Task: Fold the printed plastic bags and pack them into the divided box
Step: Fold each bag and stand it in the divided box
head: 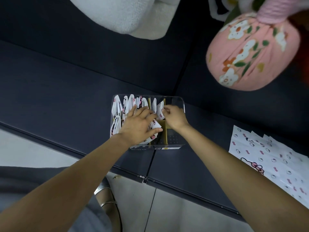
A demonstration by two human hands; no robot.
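A clear divided box (181,104) with tan dividers (164,133) sits on the dark sofa seat. Its left compartments hold several folded white printed bags (117,106) standing upright. My left hand (138,125) lies spread over the folded bags in the box's middle, fingers straight, pressing them leftward. My right hand (173,117) pinches the edge of a folded triangular bag (160,108) in the middle compartment. The box's right compartment shows a bare dotted floor (174,138). Unfolded printed bags (267,158) lie flat in a stack at the right.
A pink flowered cushion (250,52) lies at the back right and a white fluffy cushion (127,14) at the back. The sofa's front edge (66,147) runs diagonally; pale floor and my sandalled foot (104,195) lie below it.
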